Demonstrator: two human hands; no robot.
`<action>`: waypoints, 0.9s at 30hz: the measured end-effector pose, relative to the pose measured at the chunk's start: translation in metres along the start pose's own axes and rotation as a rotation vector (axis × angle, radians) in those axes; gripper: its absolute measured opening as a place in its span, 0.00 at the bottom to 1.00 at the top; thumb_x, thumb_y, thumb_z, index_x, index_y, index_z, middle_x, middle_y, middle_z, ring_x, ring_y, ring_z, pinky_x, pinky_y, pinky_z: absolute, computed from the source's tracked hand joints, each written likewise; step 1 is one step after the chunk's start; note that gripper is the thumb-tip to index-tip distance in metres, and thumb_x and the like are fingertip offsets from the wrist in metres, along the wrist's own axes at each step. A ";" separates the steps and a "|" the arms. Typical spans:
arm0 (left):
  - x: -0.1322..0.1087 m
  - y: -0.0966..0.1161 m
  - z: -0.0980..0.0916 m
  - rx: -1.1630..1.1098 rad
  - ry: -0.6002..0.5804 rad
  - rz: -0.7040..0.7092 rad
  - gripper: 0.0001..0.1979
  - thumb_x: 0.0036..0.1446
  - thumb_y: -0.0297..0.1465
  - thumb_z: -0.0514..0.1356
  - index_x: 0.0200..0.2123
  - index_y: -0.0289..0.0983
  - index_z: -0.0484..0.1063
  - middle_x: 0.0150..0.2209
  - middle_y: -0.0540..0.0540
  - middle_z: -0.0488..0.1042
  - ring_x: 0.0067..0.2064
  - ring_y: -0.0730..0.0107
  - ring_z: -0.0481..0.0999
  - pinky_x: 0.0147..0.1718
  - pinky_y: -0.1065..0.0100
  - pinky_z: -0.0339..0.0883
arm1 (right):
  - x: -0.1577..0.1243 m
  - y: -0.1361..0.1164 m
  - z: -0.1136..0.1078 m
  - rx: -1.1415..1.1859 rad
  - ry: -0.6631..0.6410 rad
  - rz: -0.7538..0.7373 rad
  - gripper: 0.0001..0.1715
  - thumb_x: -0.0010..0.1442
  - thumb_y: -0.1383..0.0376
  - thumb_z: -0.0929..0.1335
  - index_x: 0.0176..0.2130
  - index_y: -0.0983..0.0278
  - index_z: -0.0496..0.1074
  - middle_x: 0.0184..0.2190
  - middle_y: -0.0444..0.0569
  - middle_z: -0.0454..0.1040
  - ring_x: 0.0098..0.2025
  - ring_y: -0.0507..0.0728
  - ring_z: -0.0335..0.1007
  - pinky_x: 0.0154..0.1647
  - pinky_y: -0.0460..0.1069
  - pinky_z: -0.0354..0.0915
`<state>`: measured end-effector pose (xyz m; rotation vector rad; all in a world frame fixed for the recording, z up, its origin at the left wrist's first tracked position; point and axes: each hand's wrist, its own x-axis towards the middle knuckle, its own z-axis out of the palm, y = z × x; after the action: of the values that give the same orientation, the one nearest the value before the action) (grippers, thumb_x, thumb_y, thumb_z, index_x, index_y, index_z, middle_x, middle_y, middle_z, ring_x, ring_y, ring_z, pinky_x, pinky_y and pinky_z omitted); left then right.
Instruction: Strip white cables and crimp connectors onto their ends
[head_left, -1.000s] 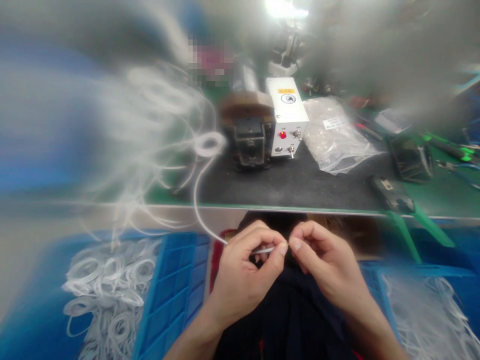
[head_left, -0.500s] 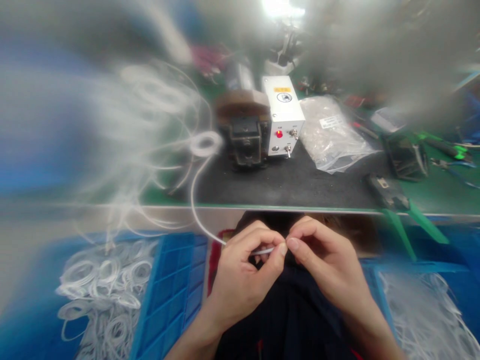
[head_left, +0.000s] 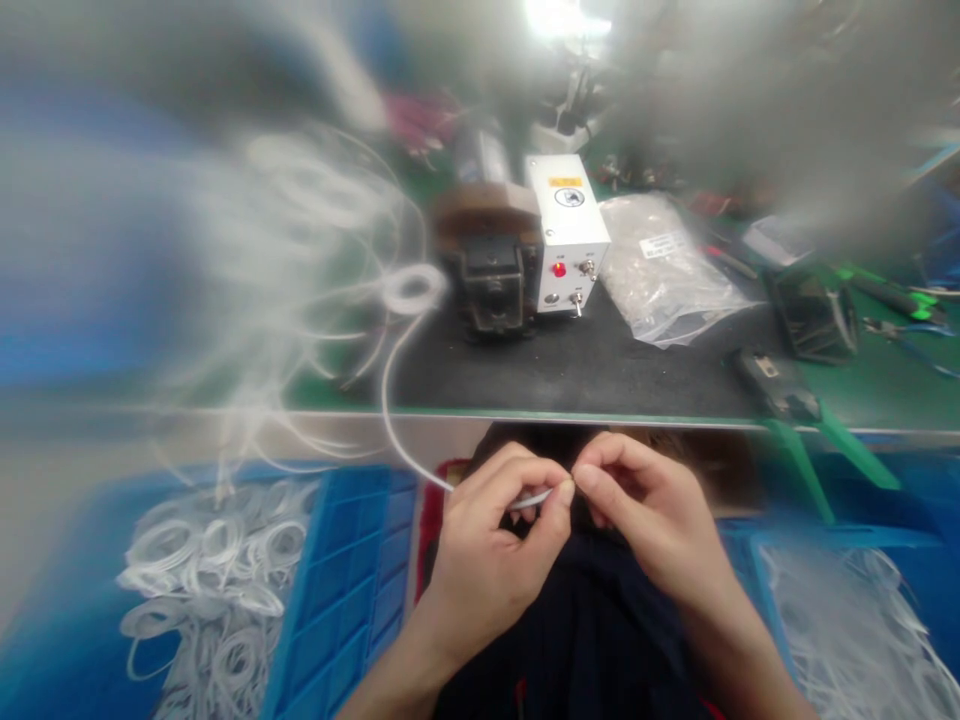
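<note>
A white cable runs from a small coil on the bench edge down into my left hand. My left hand is closed, pinching the cable close to its end between thumb and index finger. Right beside it, my right hand is closed too, its thumb and index fingertips pinched at the very tip of the cable. What exactly the right fingertips grip is too small and hidden to make out. Both hands are held in front of my lap, just below the bench edge.
On the black mat stands a machine with a white control box. A clear plastic bag and green-handled crimping pliers lie to the right. Blue crates with white coils flank me. More coils blur at left.
My right hand has shifted very slightly at the cable's tip, its fingers a touch differently bent. My left hand keeps its pinch on the cable.
</note>
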<state>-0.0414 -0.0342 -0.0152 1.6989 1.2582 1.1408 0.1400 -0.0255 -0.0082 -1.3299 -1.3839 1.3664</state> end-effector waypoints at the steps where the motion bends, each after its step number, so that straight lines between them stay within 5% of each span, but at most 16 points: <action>1: 0.000 0.000 -0.001 -0.026 -0.015 -0.014 0.07 0.68 0.21 0.64 0.38 0.39 0.77 0.34 0.51 0.75 0.33 0.73 0.73 0.32 0.69 0.65 | 0.003 0.001 -0.001 0.117 -0.046 0.068 0.14 0.73 0.56 0.73 0.36 0.61 0.76 0.25 0.40 0.71 0.25 0.51 0.64 0.27 0.48 0.59; 4: 0.002 -0.001 -0.003 -0.078 -0.017 -0.047 0.07 0.69 0.22 0.64 0.38 0.39 0.76 0.33 0.51 0.74 0.32 0.73 0.72 0.32 0.70 0.64 | 0.006 0.002 -0.002 0.223 -0.074 0.135 0.16 0.72 0.54 0.74 0.36 0.61 0.76 0.22 0.38 0.68 0.22 0.50 0.60 0.24 0.47 0.56; 11: 0.004 -0.006 -0.003 -0.075 -0.057 -0.078 0.07 0.69 0.23 0.64 0.37 0.39 0.77 0.32 0.51 0.73 0.32 0.73 0.71 0.31 0.69 0.63 | -0.002 -0.011 0.001 -0.305 0.109 -0.161 0.11 0.74 0.63 0.72 0.36 0.59 0.76 0.32 0.44 0.77 0.33 0.54 0.71 0.35 0.49 0.65; 16: 0.003 -0.002 0.000 -0.129 -0.065 -0.081 0.08 0.69 0.22 0.63 0.37 0.40 0.76 0.32 0.52 0.72 0.32 0.74 0.70 0.32 0.70 0.63 | -0.004 -0.009 0.000 -0.102 0.063 -0.032 0.15 0.74 0.58 0.72 0.34 0.60 0.75 0.25 0.40 0.70 0.27 0.52 0.65 0.29 0.48 0.61; 22: 0.002 -0.008 -0.006 -0.158 -0.054 -0.145 0.08 0.71 0.24 0.63 0.38 0.40 0.77 0.32 0.53 0.72 0.32 0.73 0.70 0.31 0.69 0.61 | -0.007 -0.005 -0.015 -0.014 0.280 0.003 0.13 0.76 0.56 0.72 0.38 0.59 0.75 0.25 0.38 0.67 0.26 0.51 0.62 0.28 0.47 0.58; 27: 0.006 -0.011 -0.011 -0.221 -0.059 -0.173 0.07 0.72 0.26 0.64 0.38 0.41 0.77 0.33 0.53 0.72 0.32 0.73 0.70 0.31 0.70 0.62 | -0.006 -0.010 -0.017 -0.059 0.143 -0.001 0.10 0.75 0.57 0.72 0.41 0.58 0.78 0.28 0.40 0.71 0.29 0.52 0.66 0.31 0.47 0.62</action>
<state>-0.0549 -0.0252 -0.0197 1.4225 1.1724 1.0757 0.1562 -0.0275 0.0049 -1.4369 -1.3368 1.2133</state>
